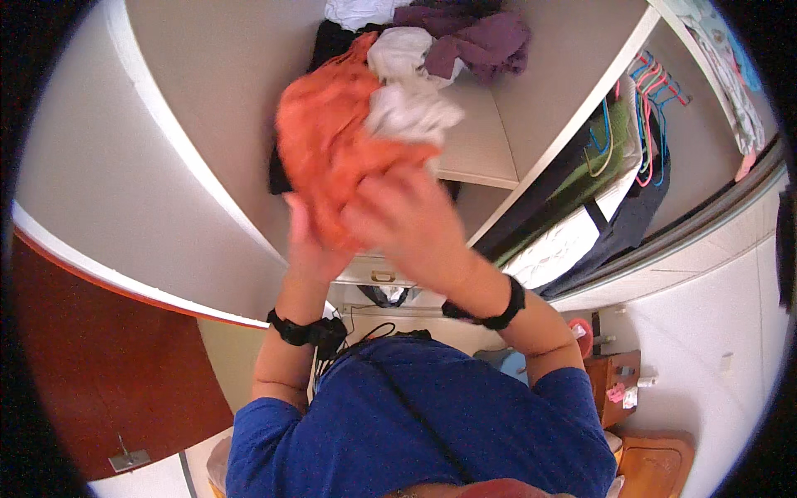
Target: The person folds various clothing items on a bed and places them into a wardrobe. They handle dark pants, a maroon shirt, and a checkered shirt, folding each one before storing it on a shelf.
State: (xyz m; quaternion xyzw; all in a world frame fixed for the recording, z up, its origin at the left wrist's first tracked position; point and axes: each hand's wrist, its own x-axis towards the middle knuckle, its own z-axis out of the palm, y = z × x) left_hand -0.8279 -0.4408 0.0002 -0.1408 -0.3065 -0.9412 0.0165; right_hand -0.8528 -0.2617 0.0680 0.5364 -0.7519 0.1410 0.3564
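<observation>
An orange cloth garment (330,124) is bunched up in front of me, partly over the clothes on a wardrobe shelf (479,155). My left hand (317,246) supports its lower end from beneath, thumb up along the side. Over its near end lies my right hand (408,218), blurred, fingers bent against the fabric; whether they pinch it I cannot tell. White cloth (411,106) sits right beside the orange one. Farther back are a purple garment (479,46), a black cloth (331,42) and another white piece (364,12).
To the right, behind a partition (579,118), clothes hang near several coloured hangers (647,118). Below the shelf is a drawer front with a metal handle (382,276). A brown door (118,348) stands at the left, and wooden furniture (654,464) at the lower right.
</observation>
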